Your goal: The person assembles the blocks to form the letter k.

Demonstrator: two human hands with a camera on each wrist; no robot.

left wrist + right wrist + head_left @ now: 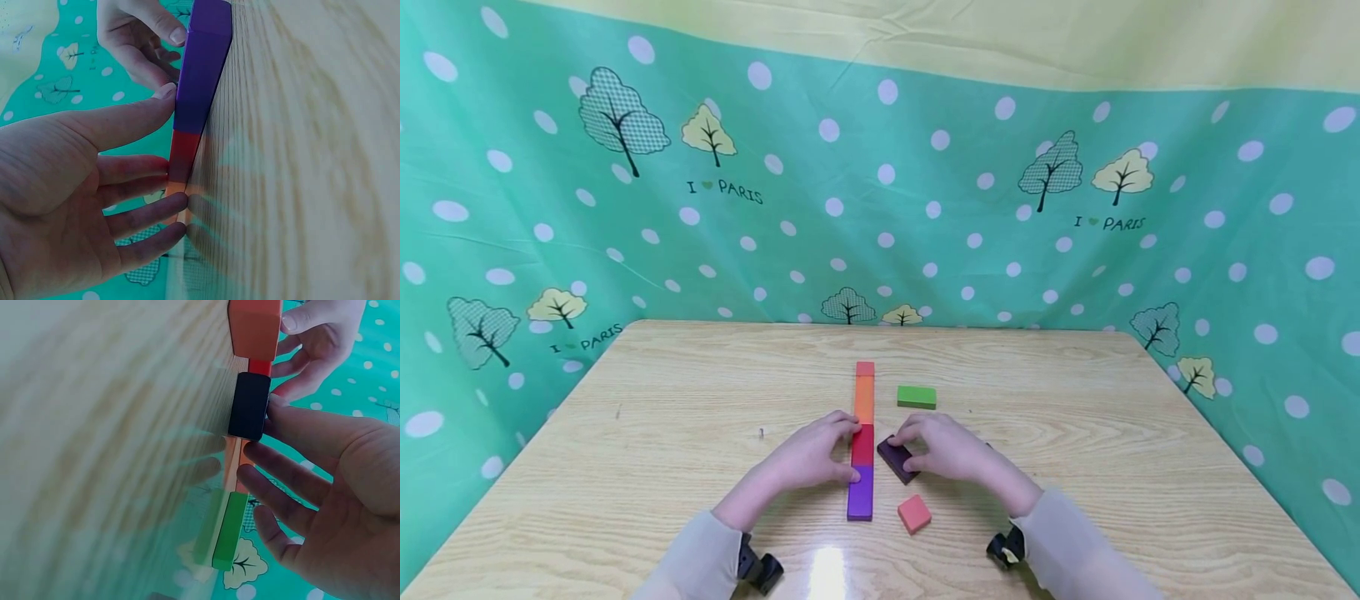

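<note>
A straight row on the table runs away from me: a purple block (861, 493) nearest, then a red block (863, 446), an orange block (865, 400) and a small coral block (865, 368) at the far end. My left hand (816, 454) lies along the row's left side; its thumb touches the purple block and its fairly straight fingers reach the red and orange ones. Just right of the row, my right hand (947, 448) pinches a black block (250, 406) by its ends between thumb and fingers. That block sits at a slant, apart from the row.
Beyond the right hand lies a green block (917, 397). A loose coral block (914, 514) rests nearer me, right of the purple block. The wooden table (700, 358) ends at a green dotted cloth (880, 208) hung behind and along both sides.
</note>
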